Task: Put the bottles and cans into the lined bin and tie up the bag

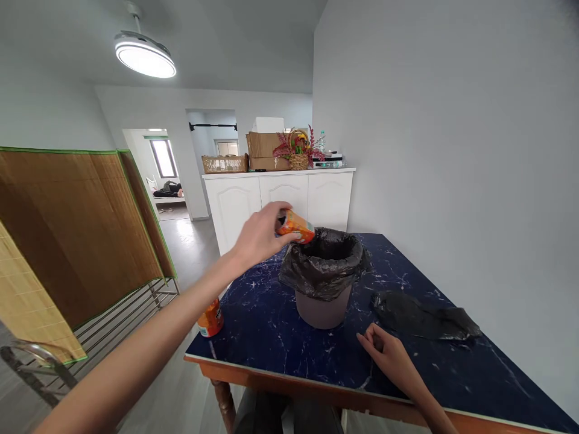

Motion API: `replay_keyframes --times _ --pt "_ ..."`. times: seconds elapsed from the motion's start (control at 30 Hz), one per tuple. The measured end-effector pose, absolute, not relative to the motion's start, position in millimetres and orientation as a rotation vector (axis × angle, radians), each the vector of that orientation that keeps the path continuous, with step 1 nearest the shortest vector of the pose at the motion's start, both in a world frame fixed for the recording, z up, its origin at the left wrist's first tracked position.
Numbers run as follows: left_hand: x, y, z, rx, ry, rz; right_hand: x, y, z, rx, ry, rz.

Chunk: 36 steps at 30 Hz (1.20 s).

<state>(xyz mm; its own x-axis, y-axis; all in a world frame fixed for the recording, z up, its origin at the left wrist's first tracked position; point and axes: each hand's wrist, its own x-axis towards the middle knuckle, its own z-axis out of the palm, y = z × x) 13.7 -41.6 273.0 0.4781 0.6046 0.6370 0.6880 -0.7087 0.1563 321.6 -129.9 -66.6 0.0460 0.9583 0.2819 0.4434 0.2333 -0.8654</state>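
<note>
My left hand (263,235) is wrapped round an orange container (298,227), tilted on its side above the left rim of a bin (322,310). A black plastic bag (316,277) lines the bin and folds over its rim. My right hand (382,349) rests near the table's front edge, right of the bin, with fingers curled; whether anything is in them is hidden. A second orange container (211,319) stands at the table's left edge, partly behind my left forearm. Behind my right hand lies a flattened black plastic bag (423,316).
The blue marbled table (266,343) meets a grey wall on the right. Beyond it, a white cabinet (235,208) bears cardboard boxes (266,150), a flower basket (298,161) and bottles. A metal bed frame with a bamboo mat (76,223) is at left. A person (169,188) lies in the far room.
</note>
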Motion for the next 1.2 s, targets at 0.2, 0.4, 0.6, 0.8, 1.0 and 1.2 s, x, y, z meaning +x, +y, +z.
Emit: replay_keyframes --times 0.2,0.4,0.6,0.8,1.0,1.2 --pt "60 -20 240 -2.826 -1.074 -0.868 319 -130 -63 -1.35 -1.557 0.682" --pt "-22 -36 211 -2.649 -1.353 -0.804 319 -131 -61 -1.345 -1.544 0.673" --pt "-144 -39 173 -2.571 -1.792 -0.211 317 -132 -58 -1.345 -1.531 0.661" --pt "-172 -51 131 -2.534 -1.922 -0.251 317 -133 -59 -1.357 -1.531 0.659" --pt "-120 -53 168 -2.419 -1.75 -0.84 319 -132 -61 -1.349 -1.533 0.68" --pt "-5 -55 237 -2.488 -1.065 -1.564 319 -133 -60 -1.33 -1.521 0.698"
